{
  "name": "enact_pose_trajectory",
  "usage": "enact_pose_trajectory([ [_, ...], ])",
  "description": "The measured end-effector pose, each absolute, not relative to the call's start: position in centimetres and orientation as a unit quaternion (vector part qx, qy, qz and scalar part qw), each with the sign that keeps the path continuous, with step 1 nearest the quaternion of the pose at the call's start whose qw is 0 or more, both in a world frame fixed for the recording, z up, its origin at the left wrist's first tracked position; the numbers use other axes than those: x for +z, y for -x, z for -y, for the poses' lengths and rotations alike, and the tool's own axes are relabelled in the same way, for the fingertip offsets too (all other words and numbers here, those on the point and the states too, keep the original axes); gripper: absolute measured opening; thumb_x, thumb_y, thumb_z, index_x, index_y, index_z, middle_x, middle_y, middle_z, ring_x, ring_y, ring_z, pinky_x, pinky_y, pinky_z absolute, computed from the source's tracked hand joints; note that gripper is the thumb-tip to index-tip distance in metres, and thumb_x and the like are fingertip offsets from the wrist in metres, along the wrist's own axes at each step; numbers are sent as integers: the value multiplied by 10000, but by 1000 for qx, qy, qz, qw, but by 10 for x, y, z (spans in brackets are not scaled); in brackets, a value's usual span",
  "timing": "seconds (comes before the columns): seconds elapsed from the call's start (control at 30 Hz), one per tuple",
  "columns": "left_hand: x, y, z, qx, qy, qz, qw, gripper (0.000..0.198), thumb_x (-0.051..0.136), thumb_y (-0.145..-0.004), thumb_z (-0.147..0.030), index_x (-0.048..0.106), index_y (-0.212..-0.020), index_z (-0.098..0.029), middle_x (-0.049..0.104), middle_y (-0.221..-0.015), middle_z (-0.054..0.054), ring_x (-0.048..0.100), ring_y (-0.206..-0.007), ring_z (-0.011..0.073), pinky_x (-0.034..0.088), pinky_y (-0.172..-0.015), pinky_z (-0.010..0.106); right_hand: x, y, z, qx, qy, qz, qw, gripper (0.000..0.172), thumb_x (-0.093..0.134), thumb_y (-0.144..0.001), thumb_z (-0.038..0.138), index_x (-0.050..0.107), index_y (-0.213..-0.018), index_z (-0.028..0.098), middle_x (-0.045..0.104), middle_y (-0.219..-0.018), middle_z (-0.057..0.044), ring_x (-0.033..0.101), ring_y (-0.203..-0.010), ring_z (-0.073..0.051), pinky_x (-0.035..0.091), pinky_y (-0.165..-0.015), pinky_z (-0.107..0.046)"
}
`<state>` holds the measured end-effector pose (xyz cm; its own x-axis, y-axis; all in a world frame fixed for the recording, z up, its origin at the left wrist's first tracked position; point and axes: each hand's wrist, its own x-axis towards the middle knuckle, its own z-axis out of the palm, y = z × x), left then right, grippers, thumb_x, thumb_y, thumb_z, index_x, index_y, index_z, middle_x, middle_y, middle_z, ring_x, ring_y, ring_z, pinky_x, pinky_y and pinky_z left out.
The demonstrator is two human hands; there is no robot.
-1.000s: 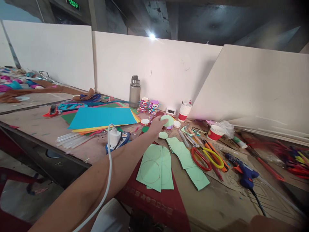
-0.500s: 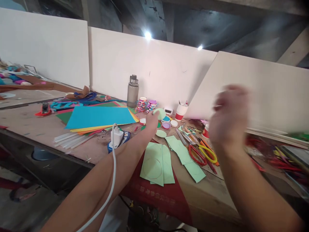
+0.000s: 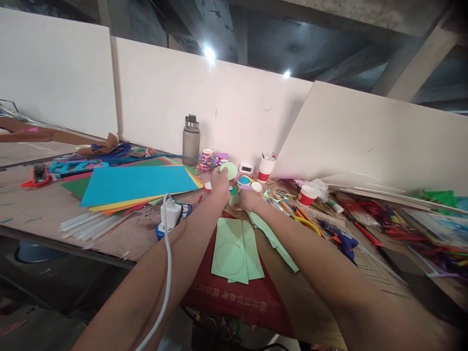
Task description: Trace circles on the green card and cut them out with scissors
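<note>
My left hand [image 3: 220, 183] is closed in a pinch on a pale green paper circle [image 3: 229, 170], held up above the far part of the table. Just to its right and lower, my right hand [image 3: 250, 199] reaches down with its fingers closed at the edge of a second green paper circle [image 3: 235, 202]; the fingertips are partly hidden. Nearer to me lie green paper sheets [image 3: 229, 253], one with a circle drawn on it. More green strips [image 3: 272, 239] lie partly beneath my right forearm. A purple lid and a white lid [image 3: 256, 186] are beside my right hand.
Blue paper [image 3: 137, 187] tops a coloured stack at left, near a grey bottle [image 3: 191, 141]. A white charger [image 3: 171, 213] trails its cable over my left forearm. Paper cups [image 3: 266, 168] stand at the back. A blue glue gun [image 3: 343, 241] and other tools lie at right.
My right hand has come down from the raised right side to the second green circle. My left hand still holds its circle. The view has turned slightly right.
</note>
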<state>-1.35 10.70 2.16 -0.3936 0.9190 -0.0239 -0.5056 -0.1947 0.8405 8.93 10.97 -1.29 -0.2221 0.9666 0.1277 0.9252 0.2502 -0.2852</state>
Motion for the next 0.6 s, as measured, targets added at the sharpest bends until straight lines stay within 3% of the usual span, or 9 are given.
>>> enact_pose_trajectory([
  [0.13, 17, 17, -113, 718, -253, -426, 489, 202, 505, -904, -146, 607, -1071, -196, 664, -1031, 50, 629, -757, 114, 520, -581, 182, -6, -101, -112, 115, 600, 751, 250, 166, 686, -759, 266, 710, -889, 165, 740, -947, -133, 681, -938, -294, 503, -828, -378],
  [0.3, 8, 10, -113, 685, -266, -432, 523, 119, 517, -914, -174, 621, -970, -187, 662, -921, 52, 614, -708, 133, 488, -525, 196, 5, -125, -107, 150, 566, 692, 423, 335, 420, -924, 317, 600, -1144, 138, 719, -1049, -114, 670, -908, -206, 528, -746, -307],
  [0.47, -1, -11, -102, 618, -335, -362, 612, 208, 589, -916, -365, 659, -868, -175, 683, -851, 73, 622, -649, 148, 521, -547, 258, -4, -134, -105, 176, 534, 658, 501, 273, 492, -876, 339, 587, -1042, 143, 716, -959, -85, 643, -801, -171, 518, -713, -278],
  [0.6, -4, -17, -93, 574, -413, -312, 635, 118, 692, -823, -233, 664, -918, -170, 691, -895, 67, 622, -674, 128, 522, -584, 248, -12, -138, -110, 148, 548, 643, 513, 309, 551, -844, 361, 580, -1043, 127, 676, -992, -111, 606, -857, -196, 490, -775, -307],
])
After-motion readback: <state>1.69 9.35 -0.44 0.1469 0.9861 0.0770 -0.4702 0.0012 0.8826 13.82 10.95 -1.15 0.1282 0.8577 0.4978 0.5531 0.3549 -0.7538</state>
